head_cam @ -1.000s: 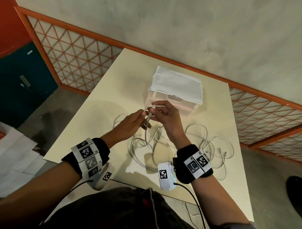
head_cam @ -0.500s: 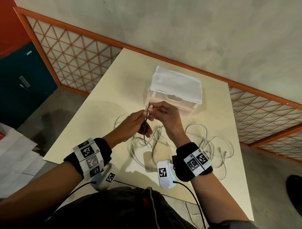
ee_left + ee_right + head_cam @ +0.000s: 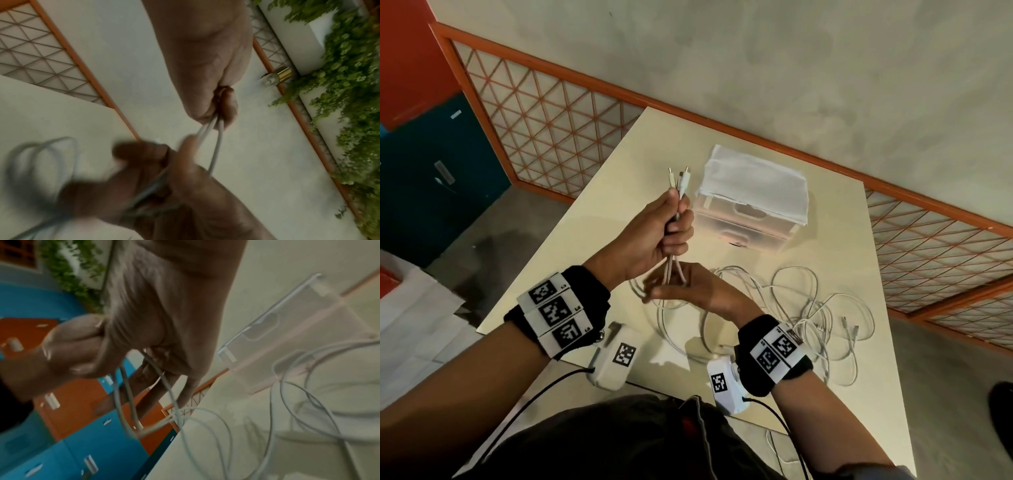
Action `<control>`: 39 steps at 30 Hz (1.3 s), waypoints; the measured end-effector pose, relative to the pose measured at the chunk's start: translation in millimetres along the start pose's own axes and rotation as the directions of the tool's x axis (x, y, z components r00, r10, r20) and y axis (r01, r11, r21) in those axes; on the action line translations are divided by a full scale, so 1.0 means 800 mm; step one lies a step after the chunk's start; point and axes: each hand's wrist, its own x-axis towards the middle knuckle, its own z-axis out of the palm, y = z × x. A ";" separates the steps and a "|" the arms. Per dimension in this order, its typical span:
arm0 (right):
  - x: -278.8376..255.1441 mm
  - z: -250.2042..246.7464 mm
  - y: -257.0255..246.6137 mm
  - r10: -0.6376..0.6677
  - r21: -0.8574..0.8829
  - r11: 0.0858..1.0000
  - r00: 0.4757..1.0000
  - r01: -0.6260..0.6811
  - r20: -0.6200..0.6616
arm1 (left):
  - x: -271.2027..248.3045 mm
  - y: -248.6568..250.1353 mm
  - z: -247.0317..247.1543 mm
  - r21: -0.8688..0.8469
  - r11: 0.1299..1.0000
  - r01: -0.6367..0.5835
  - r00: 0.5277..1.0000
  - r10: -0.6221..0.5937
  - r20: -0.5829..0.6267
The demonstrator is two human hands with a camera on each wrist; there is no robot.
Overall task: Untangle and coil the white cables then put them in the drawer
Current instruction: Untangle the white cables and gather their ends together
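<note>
A pale cream table [image 3: 592,219] fills the middle of the head view, its far edge close to a grey wall with an orange-framed lattice panel [image 3: 544,113] along the floor. At the far right of the tabletop stands a translucent drawer unit [image 3: 750,219] with two drawer fronts facing the person, both closed, and a white cloth [image 3: 756,178] draped over its top.

On the near right part of the table lies the loose tangle of white cables [image 3: 808,308], loops crossing one another, with a couple of plug ends lying free at the right edge of the heap. Several strands rise from this heap up into the hands.

The left hand [image 3: 654,233] is raised above the table, just left of the drawer unit, fingers and thumb curled tight into a fist around a bundle of cable strands. Three plug ends [image 3: 679,179] stick up out of the top of that fist, side by side. The left wrist view shows two or three strands leaving the bottom of the fist.

The right hand [image 3: 688,287] sits directly below and nearer, almost touching the left. Its fingers [image 3: 156,382] are only loosely bent, spread, with the strands running down between them; the right wrist view is blurred, so how firmly it pinches them cannot be told.
</note>
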 end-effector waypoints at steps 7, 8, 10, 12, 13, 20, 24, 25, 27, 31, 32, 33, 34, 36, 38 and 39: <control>-0.005 -0.038 0.008 -0.067 -0.620 0.783 0.983 -0.055 -0.171 | -0.013 0.011 -0.013 0.160 0.987 -0.026 0.997 0.037 -0.070; -0.007 -0.043 0.011 -0.092 -0.653 0.756 0.979 -0.049 -0.180 | -0.015 0.013 -0.014 0.177 0.984 -0.021 0.997 0.034 -0.072; -0.006 -0.050 0.019 -0.172 -0.689 0.724 0.965 -0.011 -0.196 | -0.018 0.015 -0.018 0.254 0.967 -0.009 0.996 0.030 -0.079; -0.006 -0.060 0.021 -0.266 -0.677 0.735 0.933 0.034 -0.242 | -0.023 0.011 -0.020 0.430 0.903 0.000 0.993 0.051 -0.106; -0.008 -0.064 0.014 -0.294 -0.657 0.753 0.915 0.042 -0.278 | -0.025 0.007 -0.020 0.541 0.841 -0.002 0.991 0.075 -0.113; -0.019 -0.066 -0.044 -0.347 -0.643 0.762 0.885 0.074 -0.310 | -0.022 -0.019 -0.023 0.832 0.554 0.042 0.977 0.150 -0.149; -0.034 -0.078 -0.045 -0.251 -0.476 0.877 0.901 0.057 -0.354 | -0.010 -0.014 -0.021 0.908 0.417 0.036 0.941 0.291 -0.171; -0.040 -0.085 -0.039 -0.206 -0.395 0.918 0.905 0.047 -0.372 | -0.007 -0.010 -0.028 0.909 0.415 0.034 0.906 0.372 -0.204; -0.052 -0.099 -0.020 -0.128 -0.272 0.962 0.909 0.016 -0.397 | -0.001 0.000 -0.045 0.874 0.486 0.007 0.835 0.478 -0.273; -0.070 -0.099 0.022 -0.016 -0.135 0.990 0.944 -0.030 -0.329 | 0.008 0.001 -0.067 0.844 0.536 -0.009 0.734 0.577 -0.358; -0.074 -0.095 0.031 0.020 -0.118 0.991 0.953 -0.058 -0.301 | 0.009 -0.001 -0.069 0.837 0.548 -0.011 0.711 0.592 -0.378; -0.078 -0.090 0.038 0.060 -0.097 0.991 0.959 -0.090 -0.276 | 0.011 -0.005 -0.071 0.823 0.567 -0.019 0.692 0.602 -0.399; -0.080 -0.084 0.042 0.097 -0.069 0.991 0.963 -0.118 -0.251 | 0.013 -0.008 -0.074 0.806 0.592 -0.023 0.671 0.607 -0.426; -0.082 -0.076 0.047 0.149 -0.044 0.986 0.967 -0.161 -0.205 | 0.013 -0.017 -0.079 0.779 0.627 -0.004 0.631 0.606 -0.485; -0.082 -0.072 0.045 0.193 -0.061 0.976 0.964 -0.207 -0.185 | 0.012 -0.024 -0.090 0.783 0.618 0.069 0.623 0.586 -0.518; -0.080 -0.071 0.042 0.211 -0.054 0.973 0.956 -0.226 -0.203 | 0.012 -0.027 -0.097 0.779 0.612 0.141 0.641 0.543 -0.543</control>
